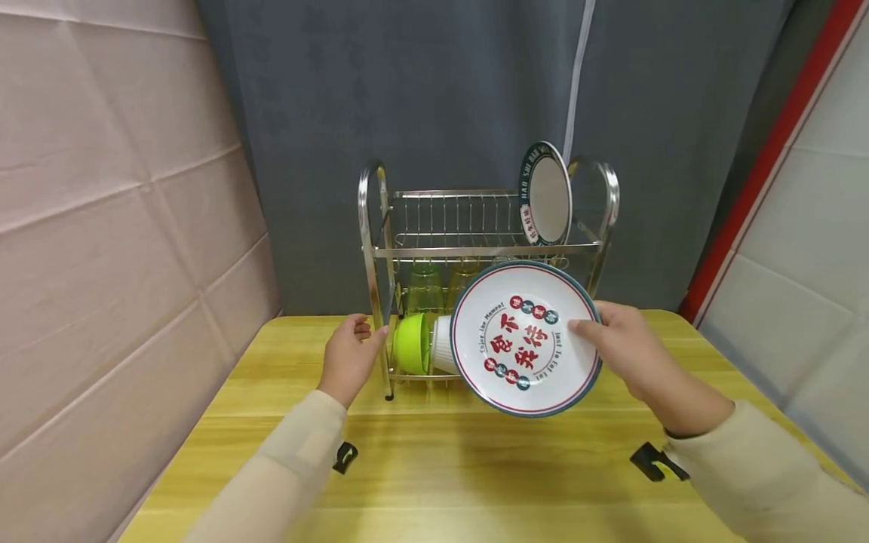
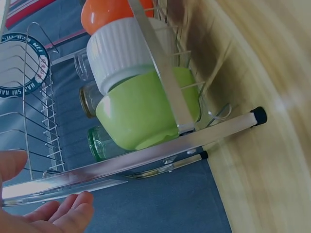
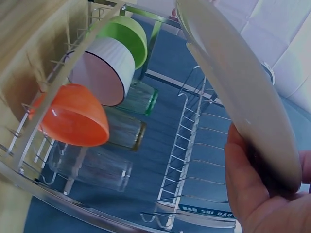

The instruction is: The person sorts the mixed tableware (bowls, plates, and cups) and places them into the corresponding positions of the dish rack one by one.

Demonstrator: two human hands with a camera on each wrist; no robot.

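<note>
Both arms reach forward, left hand (image 1: 348,360) loosely curled, right hand (image 1: 631,354) with fingers (image 1: 585,327) pinching.

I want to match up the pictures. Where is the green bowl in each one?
Head view: the round lime-green plastic bowl lies on its side in the rack's lower tier, just right of the left hand.
Left wrist view: the bowl fills the middle, behind a steel bar.
Right wrist view: the bowl sits near the top.
Shared landmark: the ribbed white bowl next to it.
</note>
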